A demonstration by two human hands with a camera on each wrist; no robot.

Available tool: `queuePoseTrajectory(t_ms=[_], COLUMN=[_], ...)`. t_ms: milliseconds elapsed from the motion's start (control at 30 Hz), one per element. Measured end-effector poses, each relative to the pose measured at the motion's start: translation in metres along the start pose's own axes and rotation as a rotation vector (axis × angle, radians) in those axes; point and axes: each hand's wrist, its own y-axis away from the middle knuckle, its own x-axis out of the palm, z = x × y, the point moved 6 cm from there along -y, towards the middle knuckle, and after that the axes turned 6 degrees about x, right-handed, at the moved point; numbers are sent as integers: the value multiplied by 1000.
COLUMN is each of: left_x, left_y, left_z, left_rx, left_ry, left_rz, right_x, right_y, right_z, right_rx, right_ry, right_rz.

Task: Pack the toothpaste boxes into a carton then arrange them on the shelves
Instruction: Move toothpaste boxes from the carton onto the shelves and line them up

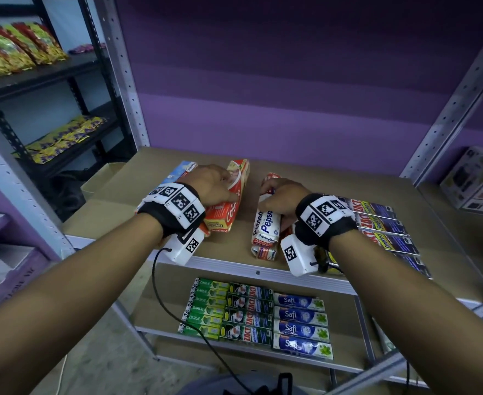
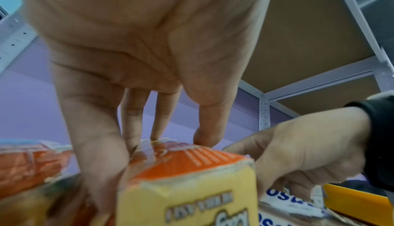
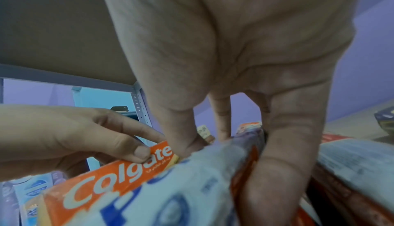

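On the upper shelf board (image 1: 306,178) my left hand (image 1: 223,183) grips a red Colgate box (image 1: 234,206) from above, thumb on its right side. In the left wrist view the left hand (image 2: 162,138) has its fingers curled over the Colgate box's (image 2: 185,179) orange and yellow end. Close to the right, my right hand (image 1: 271,195) grips a white Pepsodent box (image 1: 266,223) lying on another one. The right wrist view shows the right hand (image 3: 226,138) straddling the Pepsodent box (image 3: 192,187), thumb on one side and fingers on the other, with the Colgate box (image 3: 119,175) beside it.
Dark Zact boxes (image 1: 380,220) lie in a row right of my right hand. A blue box (image 1: 177,171) lies under my left hand. The lower shelf holds rows of Darlie (image 1: 206,309), Zact (image 1: 249,315) and Safi boxes (image 1: 300,323). An open carton (image 1: 100,181) stands at the left.
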Motion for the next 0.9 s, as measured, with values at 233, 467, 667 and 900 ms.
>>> queuePoseTrajectory(t_ms=[233,467,667,900], left_x=[-45,-59,-54,-45], left_y=[10,15,17,14], left_z=[28,53,64,69], left_rx=[-31,-43,-49,10], left_ry=[-10,-127,-231,-228], left_rz=[-115,-132,-136,-140], right_x=[2,24,44,50], right_y=[-5,-6,-6,-12], right_z=[26,63,93,103], right_rx=[-79,-76,-93,-83], right_ry=[-122,-389,-418,-343], right_rz=[-32,85,108,75])
